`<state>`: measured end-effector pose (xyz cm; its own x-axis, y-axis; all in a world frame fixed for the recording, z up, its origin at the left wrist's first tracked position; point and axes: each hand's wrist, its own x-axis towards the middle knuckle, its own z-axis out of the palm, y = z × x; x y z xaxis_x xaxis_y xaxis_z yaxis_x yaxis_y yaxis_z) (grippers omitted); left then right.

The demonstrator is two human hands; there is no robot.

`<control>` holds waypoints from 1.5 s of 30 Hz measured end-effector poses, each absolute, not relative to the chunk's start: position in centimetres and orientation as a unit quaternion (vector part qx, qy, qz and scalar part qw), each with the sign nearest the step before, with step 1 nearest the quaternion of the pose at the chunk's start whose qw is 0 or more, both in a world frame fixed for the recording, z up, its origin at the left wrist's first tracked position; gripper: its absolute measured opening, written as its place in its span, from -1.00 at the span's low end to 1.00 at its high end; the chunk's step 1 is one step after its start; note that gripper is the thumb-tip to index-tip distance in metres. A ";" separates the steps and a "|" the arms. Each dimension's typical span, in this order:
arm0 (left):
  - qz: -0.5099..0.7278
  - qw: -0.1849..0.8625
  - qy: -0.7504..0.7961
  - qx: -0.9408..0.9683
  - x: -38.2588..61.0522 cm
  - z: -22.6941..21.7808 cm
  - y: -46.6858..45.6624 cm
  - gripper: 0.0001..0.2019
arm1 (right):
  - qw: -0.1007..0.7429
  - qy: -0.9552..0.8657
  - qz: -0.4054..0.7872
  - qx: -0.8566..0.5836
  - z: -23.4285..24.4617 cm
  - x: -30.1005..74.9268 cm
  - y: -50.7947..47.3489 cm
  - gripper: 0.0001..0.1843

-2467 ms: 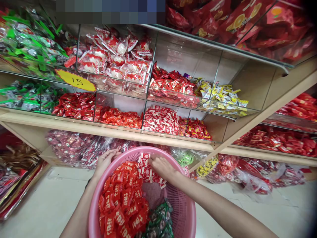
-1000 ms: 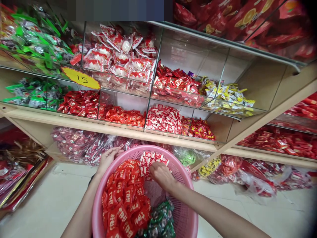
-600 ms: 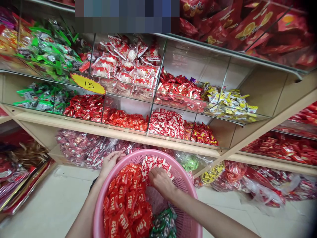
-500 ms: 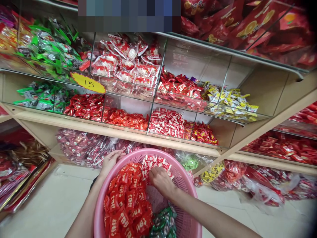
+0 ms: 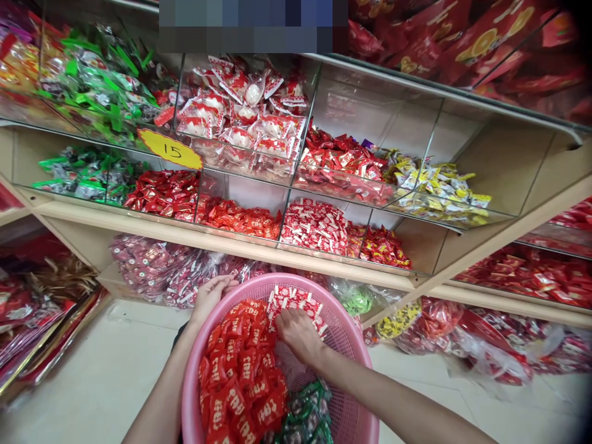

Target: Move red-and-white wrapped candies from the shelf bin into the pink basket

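Note:
A pink plastic basket (image 5: 361,345) with mesh walls stands in front of me, below the shelf. My left hand (image 5: 214,300) is closed at its far left rim, its fingers partly out of sight. Inside the basket, my right hand (image 5: 300,336) is curled against the red-and-white wrapped candies (image 5: 296,300) at the far side; its fingertips are hidden among them. Red packets with gold lettering (image 5: 243,376) fill the left half of the basket. Green-wrapped candies (image 5: 308,413) lie at the near right.
Glass-fronted shelf bins (image 5: 240,231) hold wrapped sweets, above a wooden ledge (image 5: 152,233). A yellow tag (image 5: 170,148) reads 15. Bagged goods (image 5: 485,345) lie beneath the shelf on the right, and shiny packaging (image 5: 41,320) is at the left. Pale floor tiles (image 5: 134,351) surround the basket.
The view has shifted slightly, so the shelves and basket appear a little further right. Both hands keep nearly the same places on and in the basket.

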<state>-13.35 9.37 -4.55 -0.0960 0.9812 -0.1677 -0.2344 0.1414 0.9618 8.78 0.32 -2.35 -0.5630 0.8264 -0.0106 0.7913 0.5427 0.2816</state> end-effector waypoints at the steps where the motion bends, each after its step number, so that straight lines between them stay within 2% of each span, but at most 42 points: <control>1: 0.541 0.561 0.505 0.371 -13.3 -4.5 9.3 -0.68 | 0.068 0.875 0.121 0.464 -2.4 8.8 0.3 -0.85; 8: 0.544 0.563 0.503 0.366 -13.3 -4.3 9.3 -0.66 | 0.045 0.863 0.090 0.495 -2.3 9.3 -0.4 -0.91; 15: 0.542 0.563 0.504 0.368 -13.4 -4.4 9.4 -0.65 | 0.062 0.854 0.101 0.506 -2.6 9.4 0.2 -0.80; 22: 0.531 0.556 0.516 0.378 -13.7 -4.6 9.5 -0.60 | -0.010 0.844 0.078 0.531 -2.3 9.4 -0.5 -0.85; 26: 0.525 0.557 0.518 0.383 -13.8 -4.5 9.6 -0.57 | -0.050 0.833 0.076 0.546 0.3 10.6 -1.1 -0.87; 32: 0.520 0.561 0.519 0.382 -13.9 -4.8 9.8 -0.60 | -0.129 0.784 0.130 0.594 8.1 15.7 4.6 -0.85; 35: 0.514 0.570 0.518 0.377 -14.2 -5.3 10.0 -0.61 | -0.080 0.755 0.202 0.618 11.2 18.0 9.4 -0.86; 38: 0.514 0.579 0.517 0.366 -14.4 -5.5 10.2 -0.63 | -0.013 0.758 0.259 0.598 12.1 19.0 13.1 -0.80; 41: 0.514 0.575 0.524 0.360 -14.5 -5.3 10.2 -0.66 | 0.030 0.771 0.261 0.580 11.6 19.4 15.2 -0.77; 45: 0.514 0.567 0.532 0.363 -14.4 -5.0 10.1 -0.69 | 0.046 0.780 0.252 0.571 11.1 20.0 16.0 -0.76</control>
<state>-14.41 10.09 -5.05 -0.0933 0.9685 -0.2308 -0.1972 0.2092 0.9578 20.01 15.97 11.13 -0.3437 0.9140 0.2156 0.8675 0.2212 0.4455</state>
